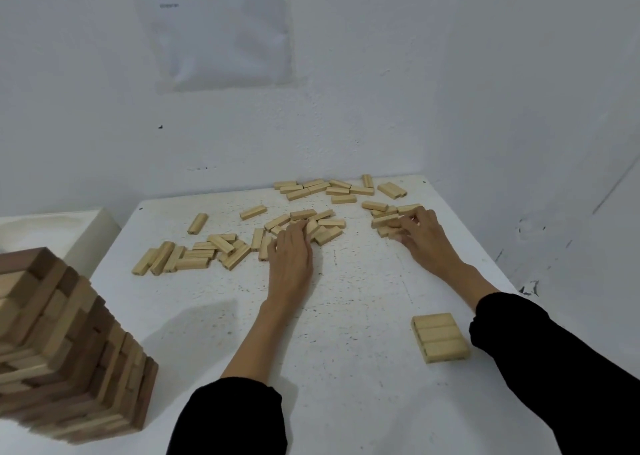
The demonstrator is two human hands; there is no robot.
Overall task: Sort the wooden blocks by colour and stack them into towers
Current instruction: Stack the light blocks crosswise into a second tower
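1. Sitting off the left edge of the white table (346, 333), a white box (59, 227) shows only a washed-out inside, and its contents cannot be told.
2. A tower (72, 350) of mixed pale and dark-brown blocks stands at the near left corner, blurred and well apart from both hands. A printed sheet (214, 28) hangs on the wall behind the table.
3. Three pale blocks lie side by side as a flat row (440, 337) near the right sleeve (554, 368).
4. Loose pale blocks (194, 257) are scattered across the far half of the table, in heaps at the left, middle and far right.
5. The left hand (291, 260) lies palm down with its fingertips on the middle heap; whether it grasps anything cannot be told.
6. The right hand (424, 238) curls its fingers round a pale block (382, 219) in the right-side cluster.
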